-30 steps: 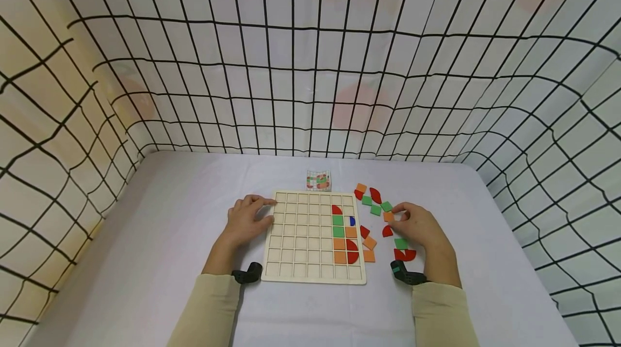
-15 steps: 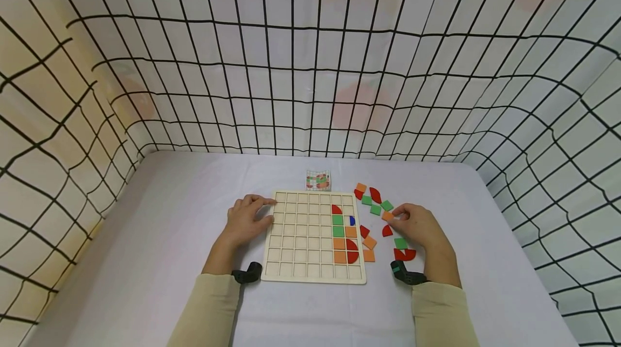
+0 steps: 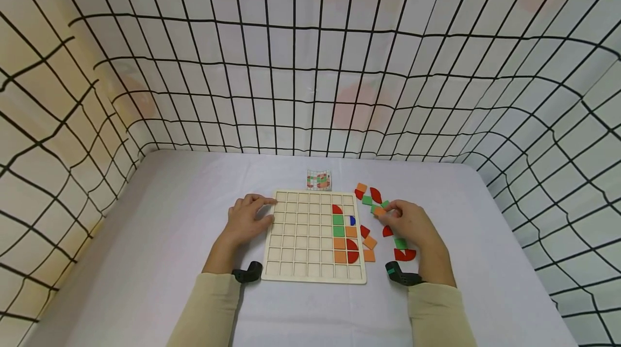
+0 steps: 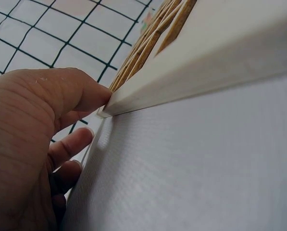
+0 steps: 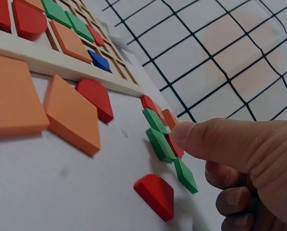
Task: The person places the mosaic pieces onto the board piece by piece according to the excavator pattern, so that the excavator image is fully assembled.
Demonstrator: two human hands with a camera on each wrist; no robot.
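Between its thumb and forefinger my right hand [image 3: 405, 221] pinches an orange square tile [image 3: 380, 211], over the green tiles right of the board. In the right wrist view the thumb [image 5: 201, 137] covers most of that grip. My left hand [image 3: 246, 220] rests beside the wooden grid board [image 3: 301, 277], forefinger and thumb touching its left edge. The left wrist view shows the thumb [image 4: 93, 94] against the board's side wall [image 4: 181, 89]. Set in the board's right columns are green tiles [image 3: 338, 220], orange squares [image 3: 340, 257], red rounded pieces [image 3: 353, 256] and a blue half-round piece [image 3: 352, 220].
Loose pieces lie right of the board, among them a red leaf-shaped pair [image 3: 375, 195], red pieces [image 3: 405, 255] and an orange tile [image 3: 369, 256]. A small pattern card [image 3: 318, 180] stands behind the board. Black netting [image 3: 310, 72] borders the table's back and sides.
My right hand has moved slightly left and up with the orange square tile, from beside the green tiles to over them. The left hand and board have stayed put.
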